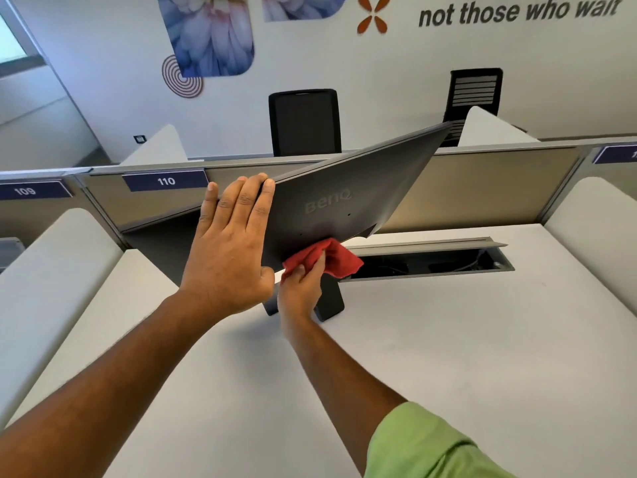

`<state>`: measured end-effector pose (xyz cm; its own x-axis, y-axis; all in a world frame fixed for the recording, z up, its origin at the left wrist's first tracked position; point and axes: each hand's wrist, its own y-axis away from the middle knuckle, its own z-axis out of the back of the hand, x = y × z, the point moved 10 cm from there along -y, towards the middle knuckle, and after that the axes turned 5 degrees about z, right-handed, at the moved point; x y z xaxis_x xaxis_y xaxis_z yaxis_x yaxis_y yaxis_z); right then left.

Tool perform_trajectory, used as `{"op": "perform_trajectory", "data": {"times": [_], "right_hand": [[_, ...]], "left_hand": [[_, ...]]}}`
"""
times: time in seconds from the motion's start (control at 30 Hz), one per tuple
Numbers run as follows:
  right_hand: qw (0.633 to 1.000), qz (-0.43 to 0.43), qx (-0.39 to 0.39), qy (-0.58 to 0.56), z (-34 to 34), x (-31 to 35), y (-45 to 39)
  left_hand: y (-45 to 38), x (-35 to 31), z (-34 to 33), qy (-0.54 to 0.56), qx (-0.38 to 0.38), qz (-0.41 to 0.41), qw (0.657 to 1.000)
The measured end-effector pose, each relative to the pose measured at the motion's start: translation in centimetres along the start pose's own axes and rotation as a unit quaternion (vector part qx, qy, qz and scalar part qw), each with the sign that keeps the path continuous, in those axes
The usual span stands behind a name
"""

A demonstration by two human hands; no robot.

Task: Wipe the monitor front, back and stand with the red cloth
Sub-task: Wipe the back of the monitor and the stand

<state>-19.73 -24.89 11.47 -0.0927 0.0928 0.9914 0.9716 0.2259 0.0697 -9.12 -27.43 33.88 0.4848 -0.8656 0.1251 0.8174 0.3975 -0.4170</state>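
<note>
On the white surface (448, 357) in front of you, the monitor (344, 188) is turned so its grey back faces you, logo visible, the panel tilted with its right corner raised toward the partition (499, 188). Your left hand (231, 243) lies flat against the left edge of the panel, fingers straight and together, steadying it without gripping. Your right hand (303, 284) has its fingers curled round the bunched red cloth (324, 258), which presses against the lower back of the panel just where the stand (327, 298) joins it.

By the look of it, you are on the back-of-monitor step, working down at the neck. Whether the front has been done cannot be told from here, since the screen faces away. The stand below the cloth looks like the natural next stretch: slide the cloth down the column and across the foot, keeping your left palm braced so the tilted panel does not swing. Mind the open cable tray (431, 262) just behind the stand; a loose corner of cloth could catch on its lid or the cables inside.
</note>
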Motion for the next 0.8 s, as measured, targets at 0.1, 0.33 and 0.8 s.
{"op": "perform_trajectory", "data": {"times": [0.1,0.33,0.8], "right_hand": [[0.997,0.024,0.07,0.036,0.9,-1.0,1.0],[0.968,0.245,0.004,-0.06,6.3,9.6,3.3],[0.833,0.515,-0.073,0.189,5.6,19.7,-1.9]], "left_hand": [[0.2,0.1,0.1,-0.005,0.004,-0.004,1.0],[0.5,0.1,-0.1,-0.006,0.017,-0.008,1.0],[0.2,0.5,-0.2,0.01,0.039,-0.02,0.999]]}}
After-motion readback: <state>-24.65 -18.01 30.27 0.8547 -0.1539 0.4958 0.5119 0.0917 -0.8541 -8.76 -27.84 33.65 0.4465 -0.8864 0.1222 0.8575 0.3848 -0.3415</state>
